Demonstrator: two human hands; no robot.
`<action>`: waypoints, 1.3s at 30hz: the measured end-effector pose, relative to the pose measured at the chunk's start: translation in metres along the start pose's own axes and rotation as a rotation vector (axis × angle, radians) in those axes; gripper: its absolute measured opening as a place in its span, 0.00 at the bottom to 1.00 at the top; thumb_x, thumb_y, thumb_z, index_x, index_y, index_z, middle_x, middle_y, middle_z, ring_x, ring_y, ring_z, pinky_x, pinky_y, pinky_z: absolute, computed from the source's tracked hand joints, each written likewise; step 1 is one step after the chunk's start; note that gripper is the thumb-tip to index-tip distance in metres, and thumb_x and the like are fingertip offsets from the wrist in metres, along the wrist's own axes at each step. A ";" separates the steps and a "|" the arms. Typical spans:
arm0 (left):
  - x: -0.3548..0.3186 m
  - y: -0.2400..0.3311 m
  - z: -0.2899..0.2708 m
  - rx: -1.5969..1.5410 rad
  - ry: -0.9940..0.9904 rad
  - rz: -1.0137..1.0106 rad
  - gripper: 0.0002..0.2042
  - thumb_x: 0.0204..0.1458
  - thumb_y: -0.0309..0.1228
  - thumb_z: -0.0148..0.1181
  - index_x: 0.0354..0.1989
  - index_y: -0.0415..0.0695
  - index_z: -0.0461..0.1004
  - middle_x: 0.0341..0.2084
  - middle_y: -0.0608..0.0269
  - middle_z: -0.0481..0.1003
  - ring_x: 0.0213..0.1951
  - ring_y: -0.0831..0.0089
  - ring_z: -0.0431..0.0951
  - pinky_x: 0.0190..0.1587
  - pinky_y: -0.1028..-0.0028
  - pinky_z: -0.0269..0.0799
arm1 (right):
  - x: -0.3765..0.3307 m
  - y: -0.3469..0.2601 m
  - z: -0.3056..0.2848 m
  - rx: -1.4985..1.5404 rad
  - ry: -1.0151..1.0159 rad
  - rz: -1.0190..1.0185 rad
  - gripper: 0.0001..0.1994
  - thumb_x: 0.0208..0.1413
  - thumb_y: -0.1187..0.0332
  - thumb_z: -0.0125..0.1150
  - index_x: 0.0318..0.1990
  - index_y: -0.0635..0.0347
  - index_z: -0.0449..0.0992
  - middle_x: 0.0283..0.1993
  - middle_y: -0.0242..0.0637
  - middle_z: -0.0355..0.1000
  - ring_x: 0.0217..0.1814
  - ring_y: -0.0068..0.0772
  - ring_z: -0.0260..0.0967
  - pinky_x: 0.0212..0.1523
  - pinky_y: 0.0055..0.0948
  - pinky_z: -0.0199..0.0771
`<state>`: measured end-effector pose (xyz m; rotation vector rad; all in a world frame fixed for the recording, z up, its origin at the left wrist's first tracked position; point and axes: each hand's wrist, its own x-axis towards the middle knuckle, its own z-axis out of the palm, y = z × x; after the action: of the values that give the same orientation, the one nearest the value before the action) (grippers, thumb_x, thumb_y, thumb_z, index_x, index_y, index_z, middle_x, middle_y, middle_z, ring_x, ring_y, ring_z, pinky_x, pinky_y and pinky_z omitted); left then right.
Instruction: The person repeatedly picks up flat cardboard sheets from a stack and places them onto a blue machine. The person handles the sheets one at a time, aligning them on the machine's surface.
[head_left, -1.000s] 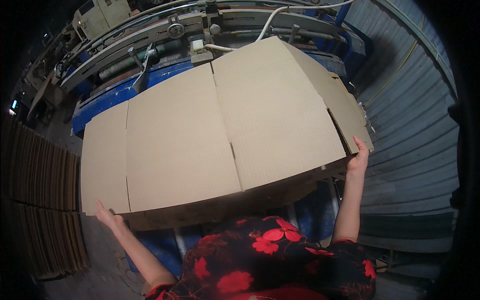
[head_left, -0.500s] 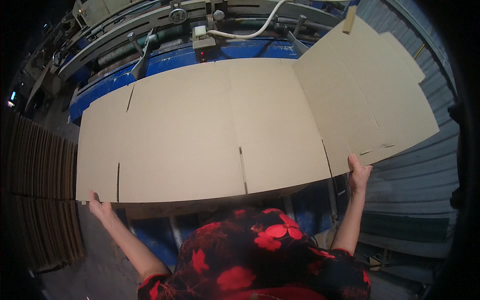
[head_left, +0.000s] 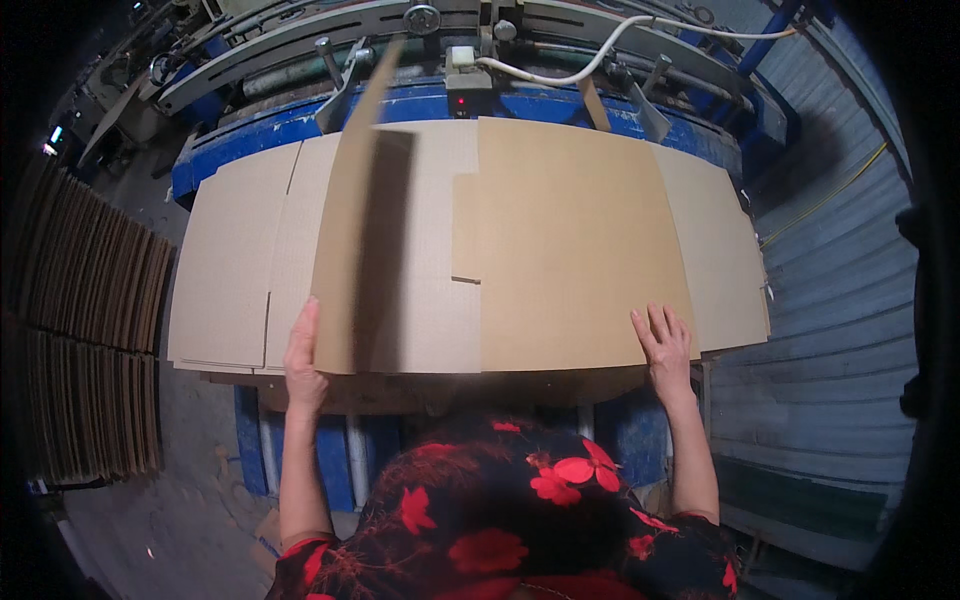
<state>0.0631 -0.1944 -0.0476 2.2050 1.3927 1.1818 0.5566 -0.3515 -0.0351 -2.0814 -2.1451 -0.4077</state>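
Since the earlier frame the cardboard sheet (head_left: 560, 240) has folded inward; its left flap (head_left: 350, 220) stands upright against the left hand (head_left: 303, 360), fingers open, while the right hand (head_left: 663, 345) presses flat, long axis crosswise.

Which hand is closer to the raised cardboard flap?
Left. The left hand touches the raised flap at its near edge; the right hand lies flat on the folded panel, well away.
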 end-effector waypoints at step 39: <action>0.304 -0.084 0.143 0.253 -0.083 0.230 0.21 0.49 0.25 0.56 0.54 0.43 0.68 0.53 0.52 0.69 0.56 0.55 0.67 0.57 0.55 0.59 | 0.340 0.142 0.102 0.044 0.146 0.164 0.26 0.45 0.82 0.52 0.55 0.53 0.69 0.56 0.47 0.65 0.59 0.47 0.62 0.55 0.41 0.63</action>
<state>0.1802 0.1312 -0.0393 2.6168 1.3474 1.0161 0.6924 0.0050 -0.0240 -2.1119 -1.8706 -0.4725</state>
